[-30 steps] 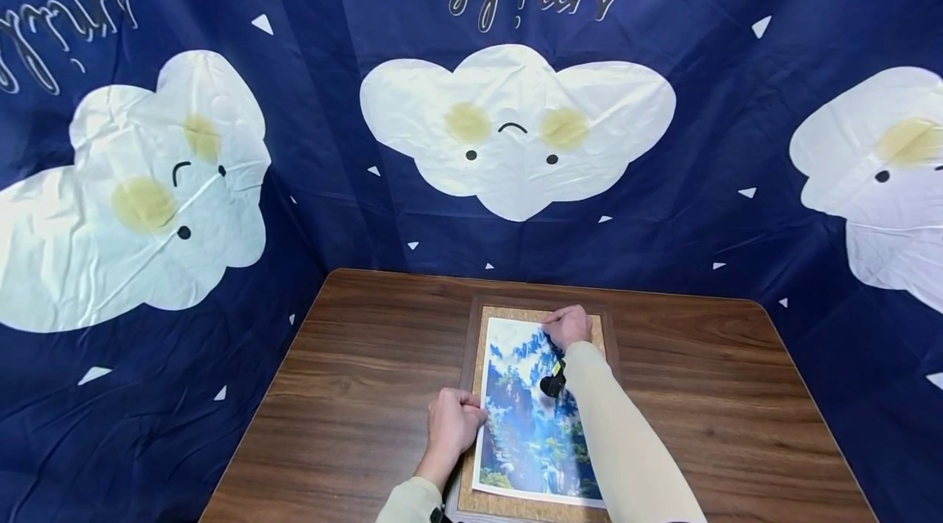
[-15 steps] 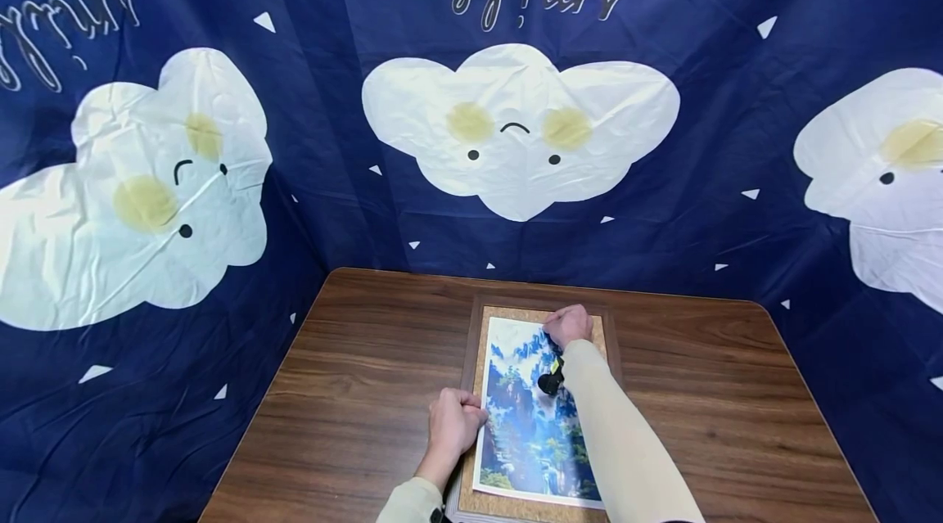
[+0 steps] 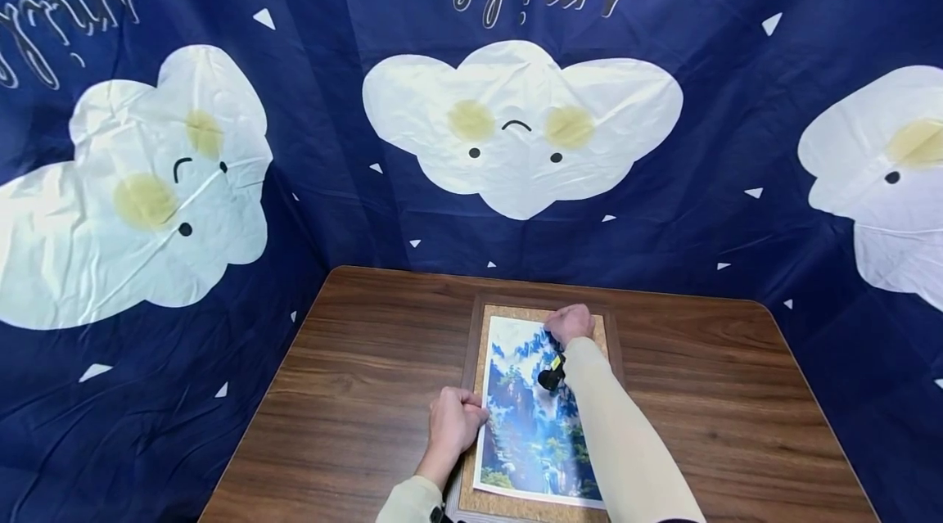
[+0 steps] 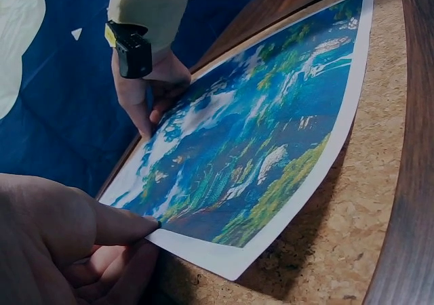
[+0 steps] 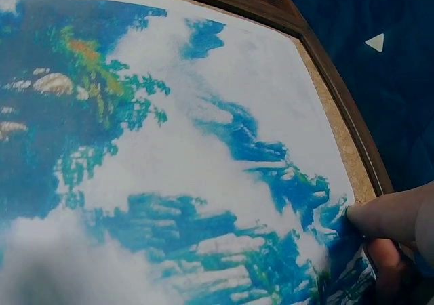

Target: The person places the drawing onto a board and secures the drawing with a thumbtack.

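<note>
A printed landscape picture (image 3: 519, 417) with white margins lies over a cork board (image 3: 508, 502) in a brown frame. My left hand (image 3: 453, 425) pinches the print's left edge, thumb on top and fingers curled beneath, as the left wrist view shows. At the far edge, my right hand (image 3: 570, 325) pinches the paper between thumb and finger. In the left wrist view, the near corner of the print (image 4: 285, 183) curves up off the cork and casts a shadow there. My right forearm hides part of the picture's right side in the head view.
The board rests on a wood-grain table (image 3: 354, 392). Behind and at both sides hangs a dark blue cloth (image 3: 317, 204) with white clouds printed on it. A small black camera (image 3: 550, 380) is strapped to my right wrist, over the print.
</note>
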Action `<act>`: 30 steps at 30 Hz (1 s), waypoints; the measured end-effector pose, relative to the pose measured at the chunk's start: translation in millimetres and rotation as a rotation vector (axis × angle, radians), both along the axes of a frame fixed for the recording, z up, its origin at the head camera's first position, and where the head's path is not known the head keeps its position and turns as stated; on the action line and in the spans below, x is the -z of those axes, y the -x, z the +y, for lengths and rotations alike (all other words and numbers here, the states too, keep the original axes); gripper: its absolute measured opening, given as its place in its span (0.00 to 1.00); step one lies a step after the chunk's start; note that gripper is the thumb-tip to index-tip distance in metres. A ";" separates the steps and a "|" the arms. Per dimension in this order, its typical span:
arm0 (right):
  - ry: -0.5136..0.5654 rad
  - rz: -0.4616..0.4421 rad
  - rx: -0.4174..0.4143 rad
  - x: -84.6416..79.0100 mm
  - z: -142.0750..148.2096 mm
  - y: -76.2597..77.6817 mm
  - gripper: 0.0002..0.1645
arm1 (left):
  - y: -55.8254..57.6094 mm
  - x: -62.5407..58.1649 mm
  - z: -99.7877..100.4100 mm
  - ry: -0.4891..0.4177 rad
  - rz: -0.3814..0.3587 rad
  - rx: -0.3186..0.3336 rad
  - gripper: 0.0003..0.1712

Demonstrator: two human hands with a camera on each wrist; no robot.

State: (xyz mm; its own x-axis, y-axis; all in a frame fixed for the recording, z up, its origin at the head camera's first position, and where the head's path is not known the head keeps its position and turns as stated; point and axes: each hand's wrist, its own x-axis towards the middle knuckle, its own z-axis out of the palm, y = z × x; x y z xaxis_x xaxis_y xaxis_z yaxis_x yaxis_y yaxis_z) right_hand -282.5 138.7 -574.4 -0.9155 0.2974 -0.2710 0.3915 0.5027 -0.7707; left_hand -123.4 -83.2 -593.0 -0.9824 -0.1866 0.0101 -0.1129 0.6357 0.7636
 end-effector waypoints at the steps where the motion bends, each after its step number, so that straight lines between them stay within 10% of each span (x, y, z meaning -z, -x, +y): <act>1: 0.000 0.004 -0.007 -0.1 0.1 -0.1 0.02 | 0.1 -0.4 -0.2 -0.004 -0.009 -0.004 0.07; 30: -0.066 0.125 -0.068 7.2 1.9 -7.6 0.03 | 1.3 -0.2 -2.7 -0.015 -0.001 -0.001 0.09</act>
